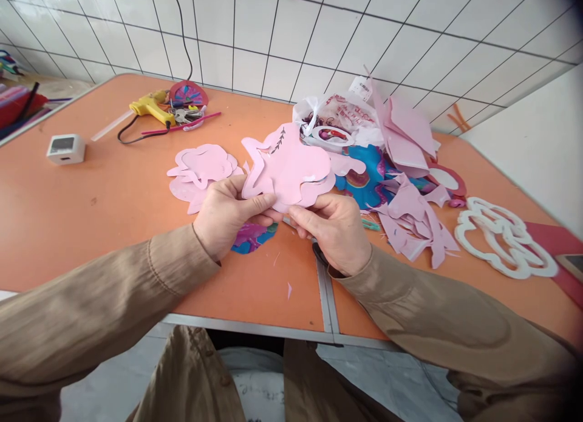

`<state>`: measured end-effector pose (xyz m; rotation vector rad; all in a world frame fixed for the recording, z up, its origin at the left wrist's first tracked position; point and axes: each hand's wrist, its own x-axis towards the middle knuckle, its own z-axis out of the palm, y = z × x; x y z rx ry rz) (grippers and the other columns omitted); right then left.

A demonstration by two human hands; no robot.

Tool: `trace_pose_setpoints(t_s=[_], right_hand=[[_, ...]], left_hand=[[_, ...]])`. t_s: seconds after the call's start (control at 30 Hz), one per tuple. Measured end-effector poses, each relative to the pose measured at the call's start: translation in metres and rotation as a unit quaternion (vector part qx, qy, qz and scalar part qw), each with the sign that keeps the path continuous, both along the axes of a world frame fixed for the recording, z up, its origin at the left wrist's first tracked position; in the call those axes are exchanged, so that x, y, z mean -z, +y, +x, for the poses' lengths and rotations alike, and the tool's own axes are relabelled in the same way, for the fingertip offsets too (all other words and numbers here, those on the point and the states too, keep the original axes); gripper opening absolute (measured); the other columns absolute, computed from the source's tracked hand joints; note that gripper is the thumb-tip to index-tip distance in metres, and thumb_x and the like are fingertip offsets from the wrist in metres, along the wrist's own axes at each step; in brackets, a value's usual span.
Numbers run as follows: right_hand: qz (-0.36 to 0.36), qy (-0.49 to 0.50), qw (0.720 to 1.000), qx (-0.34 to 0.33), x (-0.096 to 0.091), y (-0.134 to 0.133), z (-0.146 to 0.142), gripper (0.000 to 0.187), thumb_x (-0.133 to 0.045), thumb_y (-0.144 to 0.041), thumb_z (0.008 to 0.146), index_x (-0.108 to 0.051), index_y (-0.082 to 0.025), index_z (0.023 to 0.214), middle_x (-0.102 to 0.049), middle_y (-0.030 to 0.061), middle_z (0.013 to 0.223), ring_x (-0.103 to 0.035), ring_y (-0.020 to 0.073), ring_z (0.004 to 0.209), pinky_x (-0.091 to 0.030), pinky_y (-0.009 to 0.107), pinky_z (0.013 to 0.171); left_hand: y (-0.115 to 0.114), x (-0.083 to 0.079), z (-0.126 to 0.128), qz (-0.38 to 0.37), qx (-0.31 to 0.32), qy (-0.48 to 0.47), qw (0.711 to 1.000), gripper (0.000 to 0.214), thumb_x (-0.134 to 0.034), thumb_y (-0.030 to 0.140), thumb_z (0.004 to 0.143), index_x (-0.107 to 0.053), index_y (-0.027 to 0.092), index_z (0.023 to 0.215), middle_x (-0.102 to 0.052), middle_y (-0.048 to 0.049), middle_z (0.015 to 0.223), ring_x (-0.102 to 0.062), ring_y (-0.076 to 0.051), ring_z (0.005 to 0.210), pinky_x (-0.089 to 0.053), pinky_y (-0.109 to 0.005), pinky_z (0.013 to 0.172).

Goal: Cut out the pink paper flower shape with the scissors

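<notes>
Between my two hands, above the table, is a pink paper cutout (296,170) with wavy edges and a dark leafy sprig drawn near its top. It looks like more than one layer. My left hand (232,212) pinches its lower left edge, thumb on top. At the lower right edge, my right hand (334,228) grips it between thumb and fingers. Just left of it lies a pile of similar pink cutouts (204,167). Partly hidden under my left hand is a purple and blue patterned piece (255,237). A black loop (319,253), perhaps a scissor handle, shows beside my right wrist.
A yellow glue gun (152,108) with a cord lies at the back left, near a small white cube (66,149). Pink scraps (412,221), a plastic bag (355,115) and white cloud-shaped frames (501,237) crowd the right. A metal seam (327,294) crosses the orange table (113,228).
</notes>
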<state>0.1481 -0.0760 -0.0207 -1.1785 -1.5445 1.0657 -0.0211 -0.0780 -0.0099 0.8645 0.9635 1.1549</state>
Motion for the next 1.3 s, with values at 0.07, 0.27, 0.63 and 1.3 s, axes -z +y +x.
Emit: trace_pose_setpoints(t_s=[0.07,0.27,0.63,1.3], right_hand=[[0.004,-0.007,1.000,0.000,-0.001,0.000,0.000,0.028,-0.067,-0.033,0.072,-0.058,-0.020,0.049,-0.054,-0.0018,0.042,-0.048,0.0097,0.041,-0.034,0.024,0.040],[0.013,-0.030,0.999,0.003,-0.001,0.000,0.000,0.028,-0.067,-0.033,0.073,-0.057,-0.020,0.050,-0.054,-0.0016,0.042,-0.049,0.0102,0.041,-0.034,0.024,0.039],[0.004,-0.012,1.000,-0.003,0.003,0.003,0.001,0.029,-0.068,-0.034,0.073,-0.059,-0.019,0.050,-0.055,-0.0012,0.042,-0.046,0.0093,0.040,-0.031,0.023,0.039],[-0.072,0.063,0.994,-0.043,0.009,0.011,0.004,0.031,-0.073,-0.042,0.069,-0.058,-0.017,0.055,-0.053,-0.0022,0.044,-0.042,0.0081,0.042,-0.028,0.024,0.042]], left_hand=[[0.000,-0.001,-0.001,-0.001,0.008,-0.002,1.000,0.026,-0.086,0.021,0.070,-0.063,0.010,0.077,-0.073,-0.0062,0.060,-0.066,-0.011,0.046,-0.053,-0.015,0.047],[0.002,-0.002,-0.003,-0.030,0.018,0.000,0.999,0.018,-0.077,0.022,0.081,-0.065,0.010,0.077,-0.071,-0.0064,0.057,-0.064,-0.010,0.043,-0.050,-0.015,0.044],[0.005,-0.001,-0.005,-0.093,0.037,-0.060,0.993,0.017,-0.058,0.009,0.092,-0.066,0.009,0.076,-0.070,-0.0075,0.054,-0.062,-0.010,0.040,-0.049,-0.014,0.044],[0.006,0.000,-0.009,-0.113,0.085,-0.111,0.984,0.028,-0.047,0.004,0.095,-0.065,0.008,0.074,-0.071,-0.0094,0.057,-0.065,-0.011,0.043,-0.053,-0.014,0.044]])
